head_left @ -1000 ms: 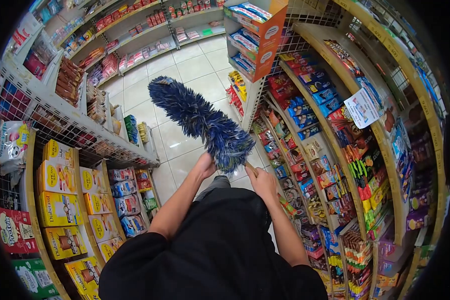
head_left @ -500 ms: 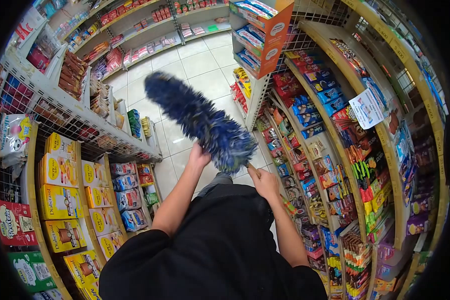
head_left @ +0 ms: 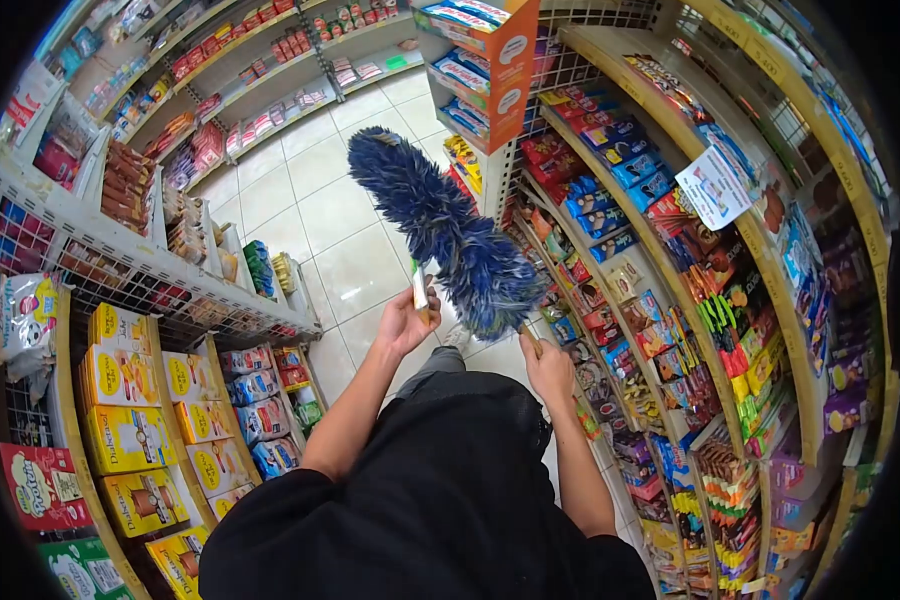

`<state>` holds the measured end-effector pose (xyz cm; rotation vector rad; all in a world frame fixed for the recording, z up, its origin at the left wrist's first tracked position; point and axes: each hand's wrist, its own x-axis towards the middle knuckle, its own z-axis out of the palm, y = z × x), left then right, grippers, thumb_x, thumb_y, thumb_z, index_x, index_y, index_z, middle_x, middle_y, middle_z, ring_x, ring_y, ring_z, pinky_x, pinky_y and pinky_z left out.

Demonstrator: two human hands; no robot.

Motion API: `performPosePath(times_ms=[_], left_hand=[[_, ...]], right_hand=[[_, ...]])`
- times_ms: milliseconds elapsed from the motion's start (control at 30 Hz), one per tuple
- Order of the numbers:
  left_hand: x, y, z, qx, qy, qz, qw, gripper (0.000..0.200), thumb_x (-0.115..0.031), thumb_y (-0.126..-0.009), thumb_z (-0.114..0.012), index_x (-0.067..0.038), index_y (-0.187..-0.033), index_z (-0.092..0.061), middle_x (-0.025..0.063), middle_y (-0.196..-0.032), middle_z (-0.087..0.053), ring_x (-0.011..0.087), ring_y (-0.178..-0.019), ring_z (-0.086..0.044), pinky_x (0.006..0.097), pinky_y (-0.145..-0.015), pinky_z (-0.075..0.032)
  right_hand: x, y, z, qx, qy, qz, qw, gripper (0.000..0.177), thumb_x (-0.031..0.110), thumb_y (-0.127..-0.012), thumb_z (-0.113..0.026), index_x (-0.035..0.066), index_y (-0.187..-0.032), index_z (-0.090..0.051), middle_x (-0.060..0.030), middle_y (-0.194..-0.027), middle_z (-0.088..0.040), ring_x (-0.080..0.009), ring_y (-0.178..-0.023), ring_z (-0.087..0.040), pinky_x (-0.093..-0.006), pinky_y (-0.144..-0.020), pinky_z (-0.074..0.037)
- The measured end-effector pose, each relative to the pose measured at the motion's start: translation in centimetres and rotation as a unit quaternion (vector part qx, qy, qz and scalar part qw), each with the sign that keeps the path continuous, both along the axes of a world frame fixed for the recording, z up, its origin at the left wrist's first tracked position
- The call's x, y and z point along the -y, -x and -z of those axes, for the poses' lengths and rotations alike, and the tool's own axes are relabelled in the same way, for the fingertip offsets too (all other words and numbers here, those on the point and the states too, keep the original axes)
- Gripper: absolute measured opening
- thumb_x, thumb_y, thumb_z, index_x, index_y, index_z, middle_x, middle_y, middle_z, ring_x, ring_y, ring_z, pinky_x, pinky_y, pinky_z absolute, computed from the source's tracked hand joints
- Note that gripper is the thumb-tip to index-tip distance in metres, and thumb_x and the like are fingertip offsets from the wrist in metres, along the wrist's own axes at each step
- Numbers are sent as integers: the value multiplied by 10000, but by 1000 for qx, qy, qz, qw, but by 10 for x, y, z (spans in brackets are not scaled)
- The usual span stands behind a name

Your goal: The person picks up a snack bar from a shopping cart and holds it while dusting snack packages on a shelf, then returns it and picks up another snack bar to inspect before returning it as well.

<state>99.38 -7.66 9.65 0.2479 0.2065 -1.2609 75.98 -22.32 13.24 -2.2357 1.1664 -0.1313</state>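
A fluffy blue-grey duster (head_left: pixel 445 230) slants across the middle of the head view, its tip pointing up and left toward the floor ahead. My right hand (head_left: pixel 550 370) is closed around its wooden handle, just below the fluffy head. Close to the left side of the duster, my left hand (head_left: pixel 407 320) is closed on a small, narrow white-and-green item (head_left: pixel 419 288), held upright between thumb and fingers. Its exact kind cannot be made out.
Packed snack shelves (head_left: pixel 670 330) line the right side. On the left stand shelves with yellow boxes (head_left: pixel 130 437) and a mesh-sided rack (head_left: pixel 150 250). An orange display box (head_left: pixel 510 75) juts out at the aisle's corner. Pale floor tiles (head_left: pixel 355 270) run ahead.
The duster has shifted right and is less blurred. My left hand has turned, and the white-and-green item now shows in it. The view has moved slightly.
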Motion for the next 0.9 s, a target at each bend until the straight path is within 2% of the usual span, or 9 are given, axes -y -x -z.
performPosePath(times_ms=[167, 300, 367, 467, 500, 600, 667, 733, 900], left_hand=[[23, 13, 1, 99, -208, 126, 965, 350, -325, -938, -407, -5, -1062, -476, 60, -873, -546, 132, -629, -494, 239, -483, -437], [7, 10, 14, 22, -60, 336, 940, 466, -458, -929, -383, -29, -1074, -493, 51, -822, -545, 121, -603, -481, 247, -517, -421], [9, 27, -13, 101, -182, 327, 922, 507, -468, -922, -394, 6, -1087, -472, 45, -801, -498, 117, -569, -437, 239, -532, -422], [19, 7, 51, 14, -46, 444, 895, 417, -409, -938, -384, -84, -1196, -430, 49, -901, -519, 121, -655, -464, 280, -572, -432], [37, 39, 5, 173, -186, 373, 893, 449, -390, -944, -375, -74, -1262, -406, 32, -824, -504, 138, -651, -484, 277, -597, -449], [64, 50, 32, 140, -119, 479, 858, 409, -291, -934, -434, -126, -1305, -386, 46, -941, -532, 169, -797, -553, 333, -695, -485], [81, 72, 30, 248, -146, 525, 801, 384, -275, -926, -454, -137, -1281, -411, 49, -979, -540, 185, -835, -564, 348, -731, -497], [99, 87, 26, 251, -134, 586, 759, 394, -218, -911, -490, -113, -1278, -395, 70, -1022, -543, 208, -888, -569, 367, -756, -500], [146, 135, 22, 370, -155, 648, 648, 364, -173, -909, -496, -85, -1246, -392, 107, -1042, -542, 237, -894, -579, 398, -765, -505]], right_hand=[[-16, 24, 14, -12, 13, -8, 1000, 485, 509, -837, -489, 40, -786, -601, -246, -658, -595, -430, -672, -588, -494, -638, -450], [-20, 51, 36, -38, 7, 88, 995, 475, 521, -834, -490, 63, -786, -605, -224, -654, -602, -408, -677, -597, -485, -635, -461], [-27, 85, 61, -52, 3, 172, 984, 476, 536, -824, -498, 76, -768, -610, -202, -643, -604, -398, -666, -598, -480, -625, -466], [-64, 164, 90, -106, -21, 274, 956, 495, 574, -815, -481, 99, -791, -618, -186, -652, -613, -370, -668, -612, -460, -613, -485], [-86, 193, 89, -138, -28, 310, 940, 507, 598, -800, -484, 110, -805, -621, -155, -677, -627, -338, -661, -620, -439, -598, -494], [-173, 278, 80, -202, -28, 440, 875, 517, 613, -787, -489, 112, -796, -619, -114, -690, -636, -321, -653, -620, -427, -592, -494], [-227, 317, 40, -219, -42, 545, 808, 461, 567, -772, -555, 110, -783, -614, -90, -698, -641, -305, -648, -622, -406, -573, -489], [-288, 351, 39, -178, 133, 643, 733, 379, 484, -767, -617, 105, -785, -607, -110, -687, -632, -308, -636, -618, -399, -552, -480], [-353, 426, 0, -314, 198, 738, 563, 343, 425, -784, -625, 85, -787, -575, -149, -645, -599, -339, -595, -591, -421, -517, -448]])
